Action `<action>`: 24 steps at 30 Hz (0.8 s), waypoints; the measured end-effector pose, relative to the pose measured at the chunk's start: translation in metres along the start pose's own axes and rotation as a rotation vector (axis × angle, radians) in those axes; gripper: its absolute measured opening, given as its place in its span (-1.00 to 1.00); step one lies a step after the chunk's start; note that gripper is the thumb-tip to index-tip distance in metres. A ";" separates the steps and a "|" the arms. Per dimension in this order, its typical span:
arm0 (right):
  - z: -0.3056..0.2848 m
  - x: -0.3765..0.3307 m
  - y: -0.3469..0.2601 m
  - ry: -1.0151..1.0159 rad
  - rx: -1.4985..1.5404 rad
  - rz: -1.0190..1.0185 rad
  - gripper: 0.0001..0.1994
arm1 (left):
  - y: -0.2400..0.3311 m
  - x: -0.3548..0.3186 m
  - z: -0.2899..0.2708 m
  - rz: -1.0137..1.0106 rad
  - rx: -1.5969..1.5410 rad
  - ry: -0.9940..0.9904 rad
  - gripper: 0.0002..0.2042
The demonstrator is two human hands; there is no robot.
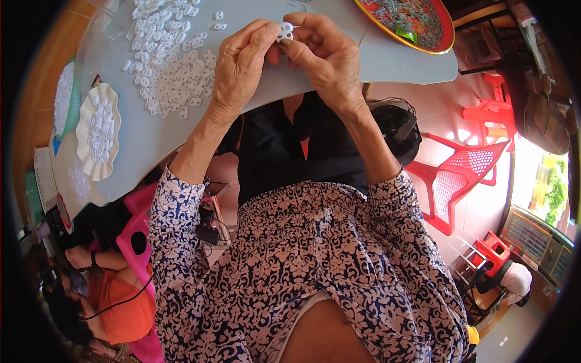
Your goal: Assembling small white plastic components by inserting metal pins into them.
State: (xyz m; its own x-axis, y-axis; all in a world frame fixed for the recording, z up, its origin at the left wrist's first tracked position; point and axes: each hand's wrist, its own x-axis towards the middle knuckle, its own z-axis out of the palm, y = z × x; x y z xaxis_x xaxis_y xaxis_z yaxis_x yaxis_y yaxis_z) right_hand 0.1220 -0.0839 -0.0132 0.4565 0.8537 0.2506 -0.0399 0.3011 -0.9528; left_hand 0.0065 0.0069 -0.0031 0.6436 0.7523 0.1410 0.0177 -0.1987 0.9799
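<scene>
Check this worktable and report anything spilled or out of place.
A patch of tiny whitish bits lies apparently loose on the grey tabletop beside the cream wavy-edged dish; outside it, they look possibly spilled. The white piece held between the left hand and right hand shows no visible damage.

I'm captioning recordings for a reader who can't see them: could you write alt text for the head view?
A person's left hand and right hand hold a small white piece with holes at a grey table. Left of them lie loose white pieces and a filled cream scalloped dish; at upper right is a red tray of thin grey pieces.
</scene>
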 end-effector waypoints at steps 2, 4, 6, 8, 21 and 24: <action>-0.001 0.002 0.000 -0.004 -0.003 0.005 -0.74 | 0.001 0.000 0.000 0.005 0.010 -0.004 -0.71; -0.002 0.004 0.001 -0.010 -0.004 0.010 -0.73 | 0.003 -0.001 0.000 0.009 0.020 -0.006 -0.71; -0.002 0.004 0.003 -0.009 0.035 0.006 -0.72 | 0.008 -0.002 0.001 0.021 0.037 -0.026 -0.71; -0.002 0.003 0.002 0.006 0.039 0.009 -0.72 | 0.008 -0.002 0.001 0.020 0.048 -0.034 -0.71; 0.001 0.003 0.005 0.030 0.010 0.015 -0.73 | -0.008 0.002 -0.001 0.055 -0.011 -0.056 -0.65; 0.000 0.002 0.009 -0.006 -0.032 -0.071 -0.69 | -0.010 0.002 -0.001 0.046 -0.002 -0.036 -0.65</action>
State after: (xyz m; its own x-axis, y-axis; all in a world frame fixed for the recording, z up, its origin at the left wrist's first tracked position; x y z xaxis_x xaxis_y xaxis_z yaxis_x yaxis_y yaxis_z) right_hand 0.1222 -0.0792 -0.0210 0.4516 0.8332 0.3191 0.0210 0.3476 -0.9374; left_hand 0.0065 0.0114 -0.0125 0.6710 0.7192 0.1803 -0.0138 -0.2310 0.9729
